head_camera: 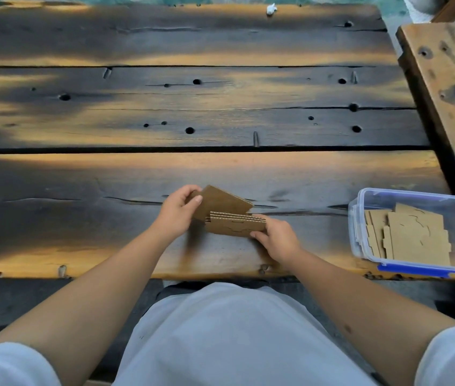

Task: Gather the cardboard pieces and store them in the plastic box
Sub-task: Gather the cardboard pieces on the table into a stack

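Note:
Both hands hold brown cardboard pieces just above the near part of the wooden table [193, 112]. My left hand [179, 213] grips one tilted cardboard piece [220, 201] by its left corner. My right hand [276, 240] pinches the right end of a small stack of cardboard pieces [234, 225], held on edge in front of the tilted piece. The clear plastic box [413, 196] with a blue latch sits at the table's near right corner. Several flat cardboard pieces [416, 240] lie inside it.
A second wooden board or bench [449, 79] stands along the right side of the table. A small white scrap [271, 9] lies at the table's far edge. My lap in white clothing is below the near edge.

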Available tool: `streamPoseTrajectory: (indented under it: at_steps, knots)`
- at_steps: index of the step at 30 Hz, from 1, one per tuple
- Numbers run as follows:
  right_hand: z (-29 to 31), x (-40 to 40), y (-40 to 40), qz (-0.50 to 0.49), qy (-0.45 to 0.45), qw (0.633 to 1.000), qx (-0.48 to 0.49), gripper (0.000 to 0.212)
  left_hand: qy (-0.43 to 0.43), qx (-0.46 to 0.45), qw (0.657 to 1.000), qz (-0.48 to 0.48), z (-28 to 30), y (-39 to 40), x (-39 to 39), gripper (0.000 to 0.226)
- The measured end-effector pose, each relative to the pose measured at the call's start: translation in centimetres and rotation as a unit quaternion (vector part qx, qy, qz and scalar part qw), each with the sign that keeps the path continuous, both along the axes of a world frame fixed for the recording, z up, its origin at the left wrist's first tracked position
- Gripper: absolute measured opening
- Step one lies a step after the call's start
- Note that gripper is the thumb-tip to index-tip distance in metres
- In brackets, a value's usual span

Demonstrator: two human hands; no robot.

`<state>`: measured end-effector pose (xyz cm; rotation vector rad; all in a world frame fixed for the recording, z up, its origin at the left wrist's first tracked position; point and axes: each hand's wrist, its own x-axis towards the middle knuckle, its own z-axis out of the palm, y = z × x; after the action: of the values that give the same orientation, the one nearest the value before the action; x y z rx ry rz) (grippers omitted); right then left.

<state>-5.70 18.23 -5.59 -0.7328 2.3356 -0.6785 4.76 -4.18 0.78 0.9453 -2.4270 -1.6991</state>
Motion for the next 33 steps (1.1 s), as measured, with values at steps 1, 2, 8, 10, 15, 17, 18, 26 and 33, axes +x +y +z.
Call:
streamPoseTrajectory:
  at_steps: [1, 2, 8, 10, 15, 17, 18, 26, 33]
  knots:
    - [-0.1, 0.0, 0.0, -0.008, -0.004, 1.000, 0.001, 0.052, 0.004, 0.045, 0.999, 0.003, -0.1, 0.0, 0.5, 0.016]
    - [-0.2, 0.1, -0.1, -0.014, -0.008, 1.000, 0.001, 0.053, -0.001, 0.072, 0.997, -0.006, -0.4, 0.1, 1.0, 0.019]
    - [-0.7, 0.0, 0.4, -0.046, -0.015, 0.999, 0.006, 0.057, -0.048, 0.101, 0.991, -0.070, -2.6, 1.0, 1.2, 0.024]
    - [-0.6, 0.0, 0.7, -0.057, -0.013, 0.998, 0.012, 0.063, -0.065, 0.078, 0.990, -0.100, -3.0, 1.1, 1.1, 0.026]
    - [-0.2, -0.1, 0.5, -0.050, 0.023, 0.998, 0.002, 0.075, -0.068, 0.015, 0.988, -0.138, -3.7, 1.0, 1.0, 0.030]
    - [-0.3, -0.1, 0.4, -0.054, 0.028, 0.998, 0.003, 0.079, -0.071, -0.020, 0.986, -0.152, -3.9, 0.9, 1.0, 0.031]
    - [-0.3, -0.1, 0.4, -0.055, 0.025, 0.998, 0.007, 0.079, -0.072, -0.047, 0.983, -0.164, -3.9, 0.9, 1.0, 0.031]
    - [-1.2, 0.1, 1.4, -0.022, 0.077, 0.996, 0.042, 0.026, -0.075, -0.158, 0.950, -0.260, -4.1, 1.5, 1.2, 0.030]
    - [-1.1, 0.3, 1.8, -0.001, 0.107, 0.992, 0.062, 0.027, -0.125, -0.066, 0.957, -0.253, -4.2, 2.1, 3.2, 0.048]
